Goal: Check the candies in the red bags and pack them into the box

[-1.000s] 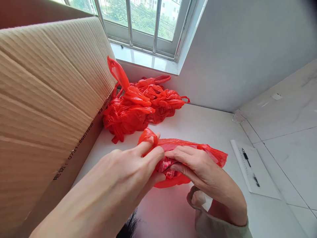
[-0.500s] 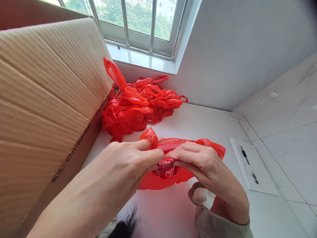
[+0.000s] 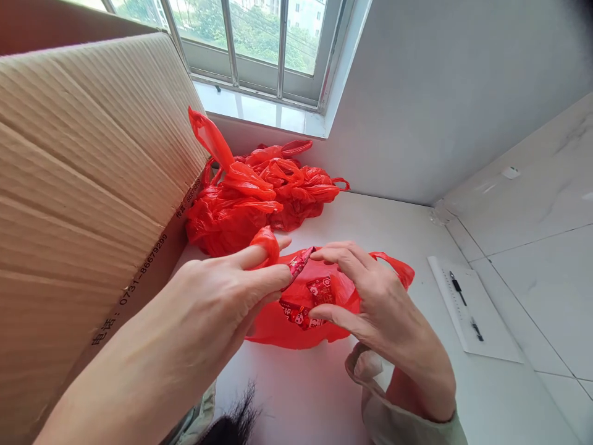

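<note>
A red plastic bag (image 3: 296, 339) lies opened on the white table in front of me. My left hand (image 3: 231, 290) pinches a small printed red packet (image 3: 300, 263) at the bag's mouth. One bag handle (image 3: 267, 242) is looped over a finger of that hand. My right hand (image 3: 377, 296) is over the bag's right side, its thumb and fingers spread apart. Its fingertips are close to the upper end of the pinched packet; I cannot tell whether they touch. More red packets (image 3: 320, 289) with pale print rest inside the bag, near my right thumb.
A large cardboard box (image 3: 92, 167) stands on the left. Several knotted red plastic bags (image 3: 259, 191) are heaped beyond my hands, below a barred window (image 3: 245, 43). Toward the right wall, a black pen (image 3: 458, 289) lies on a white notebook (image 3: 486, 327).
My right hand has opened and drawn back from the packet it was pinching beside the left. The bag's mouth is wider, showing packets inside. The left hand keeps its pinch.
</note>
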A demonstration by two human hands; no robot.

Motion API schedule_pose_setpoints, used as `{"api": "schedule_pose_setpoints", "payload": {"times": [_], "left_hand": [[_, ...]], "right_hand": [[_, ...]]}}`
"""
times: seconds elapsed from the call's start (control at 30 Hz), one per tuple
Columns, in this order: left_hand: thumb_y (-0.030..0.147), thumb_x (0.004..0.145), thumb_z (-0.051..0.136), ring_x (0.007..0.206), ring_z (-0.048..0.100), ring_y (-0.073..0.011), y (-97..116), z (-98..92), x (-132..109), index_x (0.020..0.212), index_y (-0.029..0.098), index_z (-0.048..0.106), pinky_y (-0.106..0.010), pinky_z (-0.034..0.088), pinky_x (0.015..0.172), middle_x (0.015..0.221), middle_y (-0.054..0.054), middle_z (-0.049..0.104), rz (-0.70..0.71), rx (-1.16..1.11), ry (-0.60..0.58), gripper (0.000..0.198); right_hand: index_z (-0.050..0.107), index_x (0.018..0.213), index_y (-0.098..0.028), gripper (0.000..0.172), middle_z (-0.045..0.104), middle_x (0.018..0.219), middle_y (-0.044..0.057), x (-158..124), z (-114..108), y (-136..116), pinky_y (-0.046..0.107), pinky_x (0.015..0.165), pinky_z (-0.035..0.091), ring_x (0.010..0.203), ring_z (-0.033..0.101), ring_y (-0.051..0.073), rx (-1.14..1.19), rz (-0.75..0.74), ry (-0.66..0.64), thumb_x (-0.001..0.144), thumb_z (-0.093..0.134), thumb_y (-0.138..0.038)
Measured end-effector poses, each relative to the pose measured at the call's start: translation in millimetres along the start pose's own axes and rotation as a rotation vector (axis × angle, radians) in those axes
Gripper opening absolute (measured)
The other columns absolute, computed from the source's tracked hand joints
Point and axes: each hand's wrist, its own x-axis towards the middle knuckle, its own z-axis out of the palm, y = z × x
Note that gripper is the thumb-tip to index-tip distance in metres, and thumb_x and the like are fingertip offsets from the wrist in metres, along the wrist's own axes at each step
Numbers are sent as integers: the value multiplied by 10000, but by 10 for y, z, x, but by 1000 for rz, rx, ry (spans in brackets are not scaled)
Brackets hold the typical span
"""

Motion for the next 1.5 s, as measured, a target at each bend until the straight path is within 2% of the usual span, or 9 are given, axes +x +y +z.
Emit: {"api": "schedule_pose_setpoints", "payload": {"times": [0.27, 0.37, 0.43, 0.63, 0.77, 0.87, 1.27, 1.37, 1.5], "left_hand": [[46, 875, 341, 724, 619, -153, 79, 12, -28, 915, 279, 602, -219, 386, 542, 868, 14, 592, 67, 39, -41, 352], [66, 892, 353, 985, 642, -204, 103, 22, -72, 933, 289, 610, -213, 439, 629, 911, 1, 611, 57, 53, -45, 343], [86, 913, 369, 1034, 631, -210, 117, 21, -84, 926, 288, 608, -216, 455, 669, 902, 0, 608, 42, 42, -52, 314], [44, 900, 354, 948, 641, -183, 140, 3, -26, 966, 288, 606, -214, 437, 611, 931, 4, 623, 127, 18, -43, 357], [73, 891, 408, 700, 607, -142, 91, -2, -22, 872, 252, 595, -212, 424, 559, 870, 16, 617, 92, -3, -71, 259], [100, 905, 470, 726, 613, -147, 71, 8, -20, 962, 255, 606, -214, 449, 595, 912, 10, 632, 35, 17, -112, 213], [136, 935, 460, 516, 555, -129, 64, 70, 33, 735, 211, 643, -222, 394, 474, 674, 5, 606, 2, 71, -157, 281], [247, 977, 427, 552, 610, -136, 17, 32, -20, 905, 257, 680, -221, 406, 455, 831, 4, 688, 34, 127, -9, 263], [262, 959, 478, 954, 699, -173, 88, -34, -114, 1217, 338, 624, -189, 530, 655, 1276, 37, 645, -12, 133, 156, 306]], "right_hand": [[594, 1133, -216, 331, 566, 1246, 96, 33, 117, -139, 382, 924, 498, 1138, 521, 252, -135, -90, 89, 825, 714, -216], [643, 951, -207, 48, 659, 1068, 67, 51, 151, -170, 340, 852, 498, 990, 573, 210, -70, -118, 44, 908, 622, -207], [648, 893, -205, 89, 687, 931, 38, 56, 155, -170, 308, 783, 487, 873, 587, 178, -3, -120, 17, 944, 577, -220], [670, 830, -215, 140, 684, 842, 13, 46, 90, -136, 293, 695, 446, 793, 579, 164, 55, -97, -11, 939, 583, -218], [682, 838, -217, 109, 703, 867, 8, 34, 65, -145, 285, 707, 449, 807, 604, 158, 68, -61, 17, 917, 611, -194], [687, 866, -224, 45, 717, 871, -10, 15, 48, -146, 274, 733, 457, 803, 627, 146, 131, -42, 50, 883, 664, -188], [652, 862, -222, 59, 688, 862, -41, 1, -5, -135, 253, 724, 397, 791, 608, 121, 128, -24, -1, 893, 645, -172], [648, 855, -223, 77, 676, 841, -31, -38, -21, -70, 265, 683, 374, 756, 587, 136, -28, 102, -10, 895, 623, -163], [624, 804, -206, 118, 666, 820, -6, -6, 65, -38, 280, 642, 356, 737, 569, 160, -230, 219, -83, 885, 581, -133]]}}
